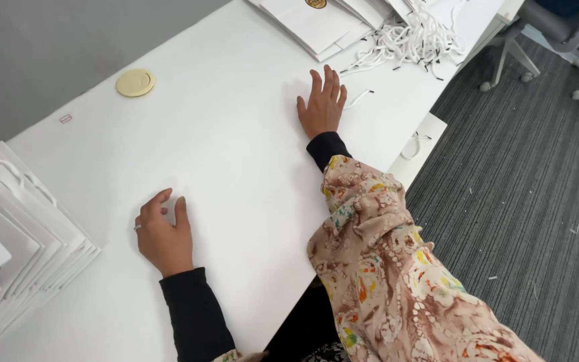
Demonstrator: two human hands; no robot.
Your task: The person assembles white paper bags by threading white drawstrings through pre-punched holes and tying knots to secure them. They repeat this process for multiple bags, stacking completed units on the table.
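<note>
Both hands lie open, holding nothing, on the smooth white table [236, 134]: left hand [163, 234] loosely curled, right hand [321, 104] flat near thin white cords [410, 43].

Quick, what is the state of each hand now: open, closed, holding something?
Left hand: loosely curled, resting on the white table, holding nothing.
Right hand: open and flat on the table, holding nothing, beside a loose white cord.
</note>
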